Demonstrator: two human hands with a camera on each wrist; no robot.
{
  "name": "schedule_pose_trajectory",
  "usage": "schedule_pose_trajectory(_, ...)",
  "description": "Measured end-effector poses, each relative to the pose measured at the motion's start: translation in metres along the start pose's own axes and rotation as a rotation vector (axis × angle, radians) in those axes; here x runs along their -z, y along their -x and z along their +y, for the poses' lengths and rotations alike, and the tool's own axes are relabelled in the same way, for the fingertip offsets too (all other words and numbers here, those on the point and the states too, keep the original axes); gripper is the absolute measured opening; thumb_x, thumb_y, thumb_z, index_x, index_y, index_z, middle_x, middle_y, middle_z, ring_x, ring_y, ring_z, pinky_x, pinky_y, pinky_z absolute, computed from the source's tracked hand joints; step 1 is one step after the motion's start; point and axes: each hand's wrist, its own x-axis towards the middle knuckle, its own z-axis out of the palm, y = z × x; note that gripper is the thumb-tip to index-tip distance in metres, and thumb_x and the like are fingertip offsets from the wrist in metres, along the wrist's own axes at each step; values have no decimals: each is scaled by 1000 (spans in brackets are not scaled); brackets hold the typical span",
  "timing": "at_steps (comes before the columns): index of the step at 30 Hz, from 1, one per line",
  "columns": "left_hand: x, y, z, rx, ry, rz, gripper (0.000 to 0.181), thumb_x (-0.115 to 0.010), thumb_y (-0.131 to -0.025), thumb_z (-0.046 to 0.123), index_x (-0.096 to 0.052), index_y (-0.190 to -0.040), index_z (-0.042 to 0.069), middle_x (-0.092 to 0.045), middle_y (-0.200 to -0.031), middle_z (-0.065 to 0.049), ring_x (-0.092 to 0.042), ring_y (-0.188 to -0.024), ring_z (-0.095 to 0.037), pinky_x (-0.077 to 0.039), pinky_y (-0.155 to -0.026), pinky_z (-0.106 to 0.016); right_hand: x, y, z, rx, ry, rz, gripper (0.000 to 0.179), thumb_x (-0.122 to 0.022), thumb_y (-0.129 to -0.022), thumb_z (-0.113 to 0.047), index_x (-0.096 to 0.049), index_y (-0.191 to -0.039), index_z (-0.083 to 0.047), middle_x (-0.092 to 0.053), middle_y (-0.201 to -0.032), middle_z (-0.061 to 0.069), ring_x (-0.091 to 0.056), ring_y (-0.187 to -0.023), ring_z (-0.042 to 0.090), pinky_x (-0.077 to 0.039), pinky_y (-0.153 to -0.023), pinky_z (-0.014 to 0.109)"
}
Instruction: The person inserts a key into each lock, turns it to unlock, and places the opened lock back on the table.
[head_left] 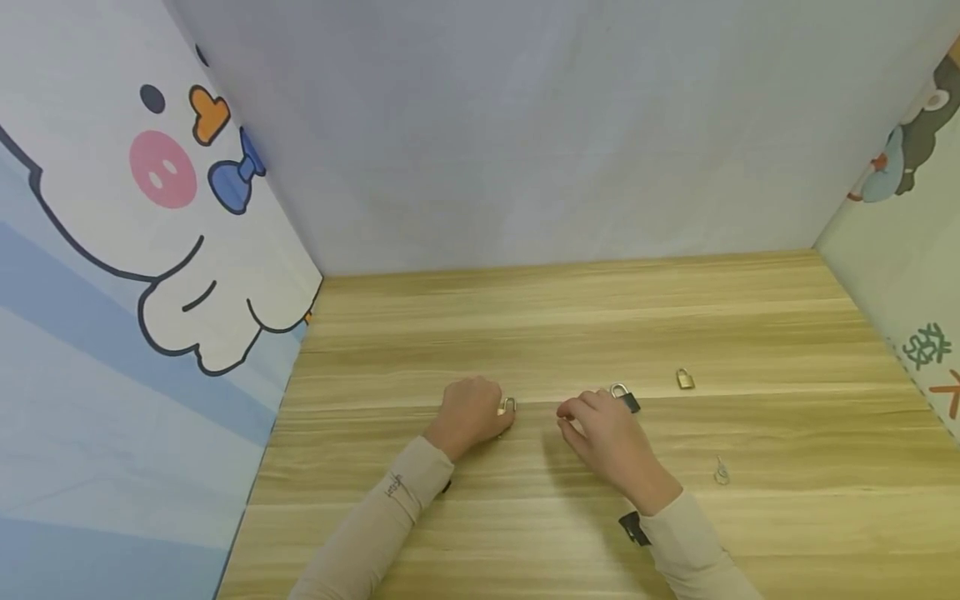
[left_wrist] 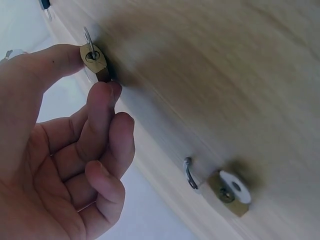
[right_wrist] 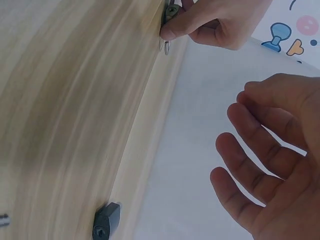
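My left hand [head_left: 468, 410] pinches a small brass padlock [left_wrist: 95, 59] between thumb and index finger, its other fingers curled loosely. A key with a metal ring [left_wrist: 88, 37] sits in the keyhole, and the silver shackle [head_left: 510, 404] shows beyond the thumb. Farther right, my right hand [head_left: 603, 437] hovers above the table, fingers loosely bent and thumb tip close to the index tip, nothing visible between them. A black padlock [head_left: 628, 402] with a raised silver shackle lies just past its knuckles. Another brass padlock [left_wrist: 225, 195] with a white disc on it lies below the left fingers in the left wrist view.
On the wooden table [head_left: 525, 333], a small brass padlock [head_left: 686, 380] lies at the right. Nearer the front is a small silver keyring with keys [head_left: 722, 472]. A pale cloth wall [head_left: 562, 150] stands behind the table, with printed cartoon panels at both sides.
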Motion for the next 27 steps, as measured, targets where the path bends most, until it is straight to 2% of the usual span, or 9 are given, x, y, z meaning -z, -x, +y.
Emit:
schedule_pose_trajectory(5, 0, 1, 0, -8, 20, 5, 51, -62, -93, 39, -37, -54, 18, -32, -50, 5, -29, -45, -9, -29, -38, -27, 8, 10, 5, -45, -24, -9, 14, -79, -78, -2, -70, -87, -7, -66, -79, 1, -60, -70, 16, -50, -63, 33)
schedule_pose_trajectory(9, 7, 2, 2, 4, 7, -25, 55, -61, -94, 44, -36, -53, 17, -29, -49, 6, -26, -43, -8, -26, -38, -26, 18, 21, 12, -86, -25, -23, 15, -80, -78, -1, -70, -88, -6, -67, -81, 1, -58, -71, 15, -50, -64, 33)
schedule_pose_trajectory(12, 13, -2, 7, -8, 1, -22, 58, -63, -93, 48, -35, -52, 18, -26, -47, 7, -23, -42, -8, -23, -37, -24, 26, 29, 18, -106, -8, -22, 17, -81, -77, 1, -70, -88, -5, -68, -83, 2, -59, -71, 16, -50, -62, 33)
schedule_pose_trajectory(15, 17, -10, 14, -48, -22, -9, 60, -63, -92, 54, -34, -53, 19, -23, -47, 8, -21, -42, -7, -22, -37, -23, 34, 35, 23, -120, 15, -18, 17, -81, -77, 0, -70, -88, -5, -68, -83, 4, -60, -71, 18, -50, -61, 34)
schedule_pose_trajectory(20, 16, -27, 32, -122, -13, 29, 59, -61, -94, 53, -32, -55, 19, -23, -48, 8, -20, -44, -6, -23, -37, -22, 46, 42, 27, -156, 49, -30, 16, -81, -76, -2, -70, -88, -5, -68, -83, 5, -60, -72, 18, -50, -61, 34)
schedule_pose_trajectory(24, 15, -38, 50, -143, 17, 64, 59, -63, -94, 50, -32, -55, 19, -22, -48, 8, -20, -44, -6, -23, -37, -22, 53, 48, 27, -172, 75, -37, 18, -83, -75, -1, -71, -88, -6, -66, -81, 3, -56, -69, 15, -47, -59, 31)
schedule_pose_trajectory(27, 15, -46, 65, -149, 27, 53, 59, -63, -93, 50, -32, -55, 19, -22, -48, 8, -20, -44, -6, -22, -37, -22, 56, 54, 28, -162, 91, -23, 21, -84, -73, -1, -70, -87, -7, -65, -78, 1, -53, -66, 13, -46, -57, 30)
